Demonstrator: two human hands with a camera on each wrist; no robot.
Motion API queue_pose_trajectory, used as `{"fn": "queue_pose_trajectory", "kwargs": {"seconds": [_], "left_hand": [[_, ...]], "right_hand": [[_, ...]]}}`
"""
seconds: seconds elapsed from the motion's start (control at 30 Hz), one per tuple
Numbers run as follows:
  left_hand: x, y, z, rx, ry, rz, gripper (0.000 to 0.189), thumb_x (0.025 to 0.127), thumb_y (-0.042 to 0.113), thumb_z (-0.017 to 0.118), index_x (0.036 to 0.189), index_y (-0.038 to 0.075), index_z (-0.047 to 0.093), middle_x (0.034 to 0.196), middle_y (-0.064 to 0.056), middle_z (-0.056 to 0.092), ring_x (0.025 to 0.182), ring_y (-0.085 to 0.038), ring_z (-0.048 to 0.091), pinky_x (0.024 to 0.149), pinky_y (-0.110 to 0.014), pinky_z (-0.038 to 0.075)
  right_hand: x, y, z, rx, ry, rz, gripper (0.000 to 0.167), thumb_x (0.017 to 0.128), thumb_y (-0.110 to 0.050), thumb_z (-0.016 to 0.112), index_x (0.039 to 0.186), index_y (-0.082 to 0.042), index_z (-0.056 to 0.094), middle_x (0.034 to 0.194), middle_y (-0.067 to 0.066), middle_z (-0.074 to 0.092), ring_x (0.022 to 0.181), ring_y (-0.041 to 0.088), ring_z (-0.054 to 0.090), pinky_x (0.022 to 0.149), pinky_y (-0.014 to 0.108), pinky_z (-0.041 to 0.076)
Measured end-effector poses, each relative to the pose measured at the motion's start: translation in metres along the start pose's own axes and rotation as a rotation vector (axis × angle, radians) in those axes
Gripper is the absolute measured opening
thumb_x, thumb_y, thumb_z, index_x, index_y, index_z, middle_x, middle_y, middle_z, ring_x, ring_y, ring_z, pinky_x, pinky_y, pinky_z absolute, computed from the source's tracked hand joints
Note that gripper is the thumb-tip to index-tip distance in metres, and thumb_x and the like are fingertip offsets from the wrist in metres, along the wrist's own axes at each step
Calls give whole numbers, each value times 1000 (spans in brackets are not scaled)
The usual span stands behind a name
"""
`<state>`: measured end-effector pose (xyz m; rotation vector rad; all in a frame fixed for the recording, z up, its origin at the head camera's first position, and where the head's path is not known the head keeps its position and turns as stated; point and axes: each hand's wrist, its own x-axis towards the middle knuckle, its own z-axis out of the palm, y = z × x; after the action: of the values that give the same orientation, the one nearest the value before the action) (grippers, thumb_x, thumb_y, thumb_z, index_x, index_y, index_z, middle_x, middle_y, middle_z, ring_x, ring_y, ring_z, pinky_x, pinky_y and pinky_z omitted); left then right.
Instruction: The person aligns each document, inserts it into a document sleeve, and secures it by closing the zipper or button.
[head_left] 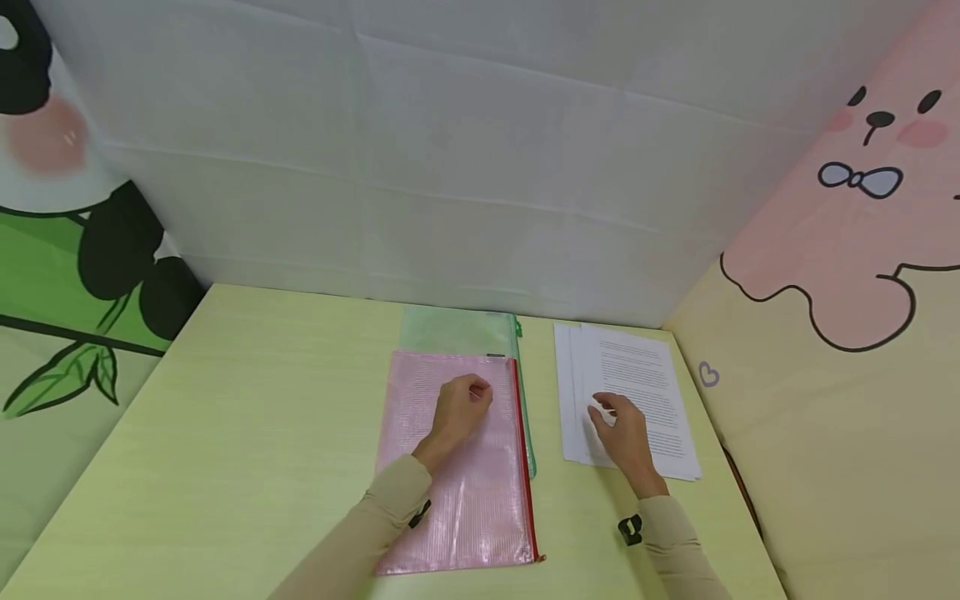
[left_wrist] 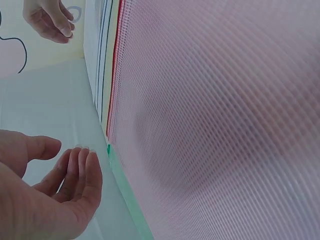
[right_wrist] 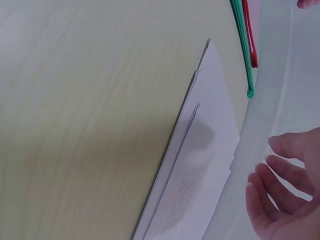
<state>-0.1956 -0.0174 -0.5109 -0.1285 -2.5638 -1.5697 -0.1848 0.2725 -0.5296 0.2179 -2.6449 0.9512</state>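
Note:
A pink mesh zipper pouch with a red zipper edge lies on the table, overlapping a green zipper pouch beneath it. Above the pink pouch hovers my left hand, its fingers loosely bent and holding nothing. To the right lies a stack of printed paper sheets, slightly fanned at its left edge. Over that stack is my right hand, thumb and fingers loosely curved with a gap between them. In the right wrist view, this right hand stands apart from the papers.
The pale yellow table extends to the left of the pouches. A grey-white cloth wall rises at the back. Printed side walls stand left and right, the right one with a pink bear.

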Motion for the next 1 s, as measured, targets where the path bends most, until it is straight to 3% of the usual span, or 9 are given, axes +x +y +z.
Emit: {"fn": "queue_pose_trajectory", "kwargs": {"seconds": [0.33,0.57,1.0], "left_hand": [[-1,14,24,-31,-39,-19,9,94,2,65,96,-3,73,87,-10,70,80,-21,65,74,-34,57],[-1,21,39,-36,-24,5,7,93,0,66,92,-3,72,82,-10,70,77,-21,65,70,-32,56],[-3,39,58,-44,-74,-42,8,95,3,65,93,-1,72,83,-8,70,74,-18,65,67,-29,56]], "right_hand": [[1,19,-11,-55,33,39,24,91,1,74,113,9,70,104,26,71,95,43,67,84,54,56],[-1,28,-18,-54,39,86,22,91,2,74,111,9,71,105,28,70,96,44,67,86,55,55],[-3,41,-35,-80,63,155,21,92,-1,72,110,10,71,105,30,70,97,46,66,87,56,53]]}}
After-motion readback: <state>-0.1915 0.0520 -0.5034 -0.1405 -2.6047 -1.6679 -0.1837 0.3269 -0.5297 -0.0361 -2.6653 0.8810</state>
